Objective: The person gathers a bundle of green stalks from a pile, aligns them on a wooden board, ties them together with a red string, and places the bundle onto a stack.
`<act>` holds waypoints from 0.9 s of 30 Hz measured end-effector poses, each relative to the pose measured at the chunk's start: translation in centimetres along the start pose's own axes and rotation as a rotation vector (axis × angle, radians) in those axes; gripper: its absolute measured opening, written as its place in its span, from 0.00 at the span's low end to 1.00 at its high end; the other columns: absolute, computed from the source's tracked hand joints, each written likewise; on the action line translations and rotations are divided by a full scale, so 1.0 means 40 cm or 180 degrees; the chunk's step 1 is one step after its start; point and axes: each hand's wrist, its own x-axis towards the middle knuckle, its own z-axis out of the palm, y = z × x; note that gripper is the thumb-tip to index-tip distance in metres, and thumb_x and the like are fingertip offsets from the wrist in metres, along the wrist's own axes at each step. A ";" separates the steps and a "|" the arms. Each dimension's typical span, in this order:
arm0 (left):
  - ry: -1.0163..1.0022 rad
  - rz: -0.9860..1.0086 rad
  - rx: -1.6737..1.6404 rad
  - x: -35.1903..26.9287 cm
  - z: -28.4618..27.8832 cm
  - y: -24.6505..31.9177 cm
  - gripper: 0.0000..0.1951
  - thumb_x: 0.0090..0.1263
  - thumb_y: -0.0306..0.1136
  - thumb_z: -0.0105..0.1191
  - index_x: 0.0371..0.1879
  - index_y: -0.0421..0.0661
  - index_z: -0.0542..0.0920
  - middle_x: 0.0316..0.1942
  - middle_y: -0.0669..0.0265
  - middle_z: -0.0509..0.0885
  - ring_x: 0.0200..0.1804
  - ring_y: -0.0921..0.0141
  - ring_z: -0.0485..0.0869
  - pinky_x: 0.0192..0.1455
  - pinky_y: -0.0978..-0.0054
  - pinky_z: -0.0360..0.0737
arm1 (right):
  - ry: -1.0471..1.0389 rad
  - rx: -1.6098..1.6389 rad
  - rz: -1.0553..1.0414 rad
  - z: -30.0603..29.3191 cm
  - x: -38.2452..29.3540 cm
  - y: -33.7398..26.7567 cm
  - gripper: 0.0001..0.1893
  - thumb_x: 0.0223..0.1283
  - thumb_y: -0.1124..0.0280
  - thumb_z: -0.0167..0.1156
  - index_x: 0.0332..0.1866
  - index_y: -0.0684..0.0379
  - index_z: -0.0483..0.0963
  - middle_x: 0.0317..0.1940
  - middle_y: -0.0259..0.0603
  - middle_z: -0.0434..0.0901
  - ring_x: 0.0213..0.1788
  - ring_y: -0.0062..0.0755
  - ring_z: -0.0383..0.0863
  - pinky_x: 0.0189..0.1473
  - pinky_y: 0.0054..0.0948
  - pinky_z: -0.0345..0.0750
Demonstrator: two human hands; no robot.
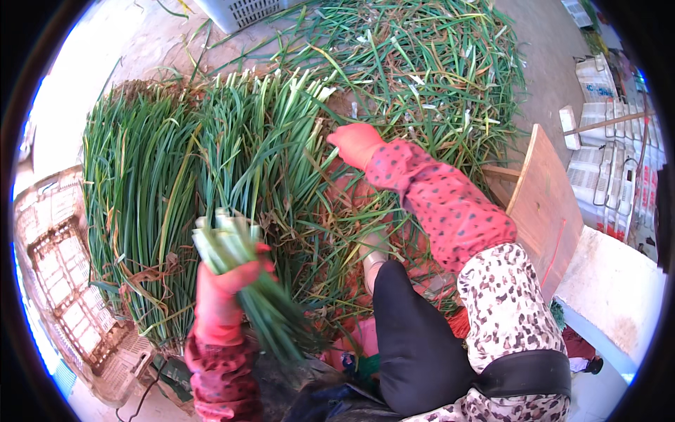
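My left hand (232, 279), in a red glove, is closed around a bunch of long green stalks (274, 311) with pale cut-looking ends, like green garlic. The bunch is blurred, its pale ends up and its leaves trailing down to the right. Beyond it lies a thick pile of the same greens (142, 200), with brown roots along part of its far edge and pale stems along the rest. My right hand (356, 145), also gloved, touches the pile's right side with fingers curled. Whether it grips a stalk is hidden.
Loose leaves and trimmings (422, 68) cover the floor at the far right. A dirty plastic crate (79, 295) stands at the left; a white crate (237, 16) is at the top. A wooden board (546, 205) rises by my right arm, near stacked white crates (601, 179).
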 end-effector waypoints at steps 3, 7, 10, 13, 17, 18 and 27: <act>-0.0210 -0.0082 -0.0056 0.020 0.008 -0.043 0.21 0.48 0.33 0.63 0.41 0.36 0.79 0.29 0.60 0.82 0.29 0.66 0.83 0.34 0.68 0.82 | -0.0276 -0.0121 -0.0177 0.026 0.002 -0.004 0.07 0.52 0.69 0.57 0.35 0.54 0.80 0.32 0.44 0.82 0.39 0.50 0.82 0.40 0.43 0.79; -0.0257 -0.0169 -0.0310 0.009 -0.043 -0.018 0.18 0.50 0.25 0.60 0.43 0.36 0.79 0.32 0.60 0.84 0.33 0.67 0.83 0.40 0.68 0.81 | -0.0666 0.0895 -0.0377 -0.145 -0.070 0.043 0.11 0.59 0.59 0.57 0.42 0.51 0.78 0.35 0.44 0.81 0.42 0.47 0.81 0.44 0.42 0.77; -0.0199 0.0096 -0.0202 -0.033 -0.057 0.002 0.18 0.50 0.27 0.61 0.42 0.36 0.79 0.32 0.61 0.84 0.33 0.69 0.83 0.40 0.69 0.81 | -0.0782 0.2406 0.0468 -0.309 -0.146 0.071 0.13 0.61 0.57 0.56 0.40 0.53 0.81 0.35 0.42 0.83 0.40 0.41 0.83 0.45 0.36 0.78; -0.0413 0.0440 -0.0198 -0.089 -0.019 0.038 0.18 0.50 0.27 0.60 0.42 0.37 0.79 0.32 0.61 0.84 0.34 0.69 0.83 0.41 0.70 0.81 | -0.1081 -0.0820 0.0868 -0.400 -0.242 0.148 0.15 0.61 0.58 0.56 0.37 0.60 0.81 0.31 0.39 0.84 0.34 0.28 0.84 0.39 0.31 0.80; -0.0450 0.0690 -0.0335 -0.182 0.021 0.069 0.20 0.52 0.24 0.59 0.47 0.37 0.78 0.37 0.61 0.84 0.37 0.69 0.83 0.44 0.71 0.80 | -0.0945 0.1885 0.1121 -0.630 -0.332 0.011 0.14 0.62 0.61 0.55 0.36 0.61 0.80 0.27 0.39 0.84 0.27 0.25 0.83 0.34 0.28 0.80; -0.0521 0.0882 -0.0185 -0.206 0.028 0.076 0.20 0.53 0.23 0.59 0.48 0.37 0.77 0.38 0.62 0.84 0.38 0.70 0.83 0.46 0.72 0.80 | -0.1025 0.1766 0.0863 -0.674 -0.340 -0.046 0.13 0.63 0.62 0.55 0.36 0.60 0.80 0.25 0.38 0.83 0.26 0.23 0.82 0.32 0.26 0.79; -0.0882 0.1861 -0.0328 -0.376 0.053 0.011 0.19 0.56 0.22 0.58 0.49 0.39 0.78 0.44 0.62 0.84 0.44 0.70 0.84 0.52 0.73 0.77 | -0.0665 0.1506 -0.0850 -0.832 -0.442 -0.496 0.12 0.58 0.60 0.61 0.37 0.58 0.80 0.23 0.37 0.83 0.27 0.28 0.84 0.35 0.28 0.79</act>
